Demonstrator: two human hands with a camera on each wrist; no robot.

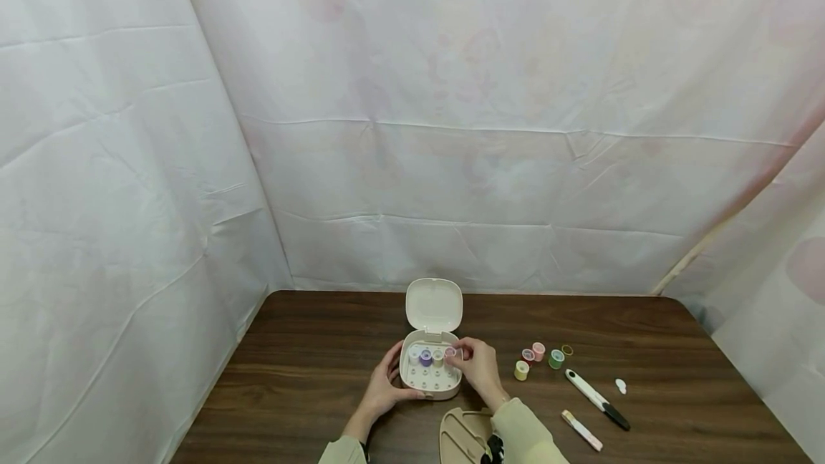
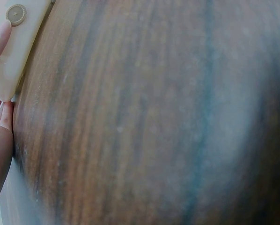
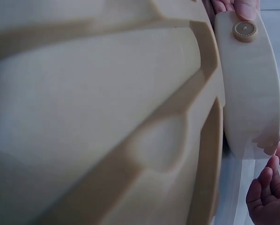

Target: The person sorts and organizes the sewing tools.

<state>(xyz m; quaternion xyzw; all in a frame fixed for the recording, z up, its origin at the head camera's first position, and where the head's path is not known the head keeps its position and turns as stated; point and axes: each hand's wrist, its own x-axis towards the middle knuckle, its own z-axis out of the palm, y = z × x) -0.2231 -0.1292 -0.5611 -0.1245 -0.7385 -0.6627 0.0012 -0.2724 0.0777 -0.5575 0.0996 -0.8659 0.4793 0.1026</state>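
A small cream sewing box (image 1: 430,394) stands with its lid (image 1: 435,305) raised toward the back. Its white pegged insert bears a row of thread spools: a white spool (image 1: 414,357), a purple spool (image 1: 426,358), a pale yellow spool (image 1: 437,359) and a pink spool (image 1: 450,352) at the right end. My left hand (image 1: 380,391) grips the box's left side, thumb on the front beside a round button (image 3: 244,30). With thumb and fingertips, my right hand (image 1: 481,372) pinches the pink spool. The spool itself is hidden in both wrist views.
Beneath my right forearm lies a beige compartment tray (image 1: 460,432) with something black on it. To the right are a red spool (image 1: 528,355), a yellow spool (image 1: 521,371), a green spool (image 1: 556,359), a white-and-black tool (image 1: 596,398) and a slim pale stick (image 1: 582,430).
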